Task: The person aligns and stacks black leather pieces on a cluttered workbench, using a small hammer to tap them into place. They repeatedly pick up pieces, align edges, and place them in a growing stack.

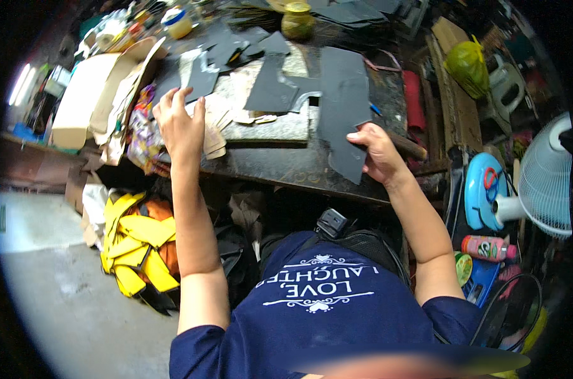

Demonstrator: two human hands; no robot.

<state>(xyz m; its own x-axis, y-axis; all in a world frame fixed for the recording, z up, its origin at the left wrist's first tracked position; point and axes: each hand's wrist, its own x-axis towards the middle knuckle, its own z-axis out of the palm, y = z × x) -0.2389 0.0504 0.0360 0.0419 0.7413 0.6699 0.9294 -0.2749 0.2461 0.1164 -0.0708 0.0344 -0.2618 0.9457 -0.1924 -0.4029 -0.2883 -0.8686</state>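
My right hand (380, 153) pinches the near right edge of a long dark grey sheet (343, 107), thumb on top. The sheet has an angled lower end and is tilted over the table. My left hand (182, 123) is raised with fingers apart, holding nothing, near the table's left side. Between my hands, a pale speckled board (267, 131) lies on the dark table (280, 167). Cut grey pieces (272, 88) and tan paper scraps (215, 142) rest on it. Just past my right hand is a brown wooden handle (408, 145); its other end is hidden.
An open cardboard box (87, 101) stands at the left, beside colourful wrappers (142, 126). Jars (298, 22) and stacked grey sheets (356, 11) are at the back. A fan (548, 177) and a pink bottle (485, 247) are at the right. Yellow strips (141, 230) hang at the lower left.
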